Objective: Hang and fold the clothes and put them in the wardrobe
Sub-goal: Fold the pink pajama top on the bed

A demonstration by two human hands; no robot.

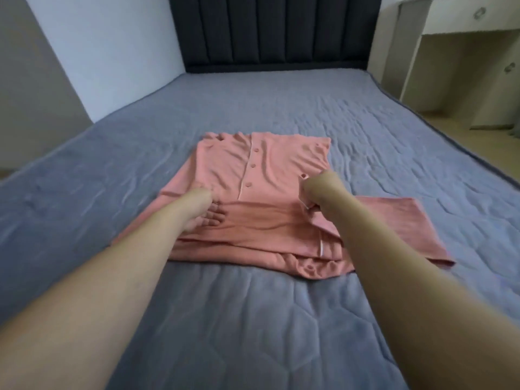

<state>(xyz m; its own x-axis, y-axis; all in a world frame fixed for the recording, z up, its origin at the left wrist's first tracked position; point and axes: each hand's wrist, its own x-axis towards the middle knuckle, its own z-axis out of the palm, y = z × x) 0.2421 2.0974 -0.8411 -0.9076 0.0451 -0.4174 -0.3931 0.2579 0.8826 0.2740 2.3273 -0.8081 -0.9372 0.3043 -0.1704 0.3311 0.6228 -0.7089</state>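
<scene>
Two bare hands are seen over one pink button-front top, which is spread on the grey quilted bed cover approx. mid-bed. The garment is laid front up, w/ three buttons along the piped placket; its far edge is pointed toward the dark padded headboard. A band of the fabric is folded across the near part, and a further piece is stretched out flat to the right, toward the bed's right edge.

The left hand is laid on the left side of the folded band. Its fingers are curled, tips turned toward the camera, and appear to be tucked round the fabric edge, though the hold is partly blurred. The right hand is closed into a fist at the garment's right side; a white-piped fabric edge is pinched in it, lifted slightly off the layer below. Both forearms are stretched in from the near corners of the view.

A white cabinet w/ metal handles is seen at upper right, beside the bed, above a light wood floor. A pale wall is seen at left of the headboard.
</scene>
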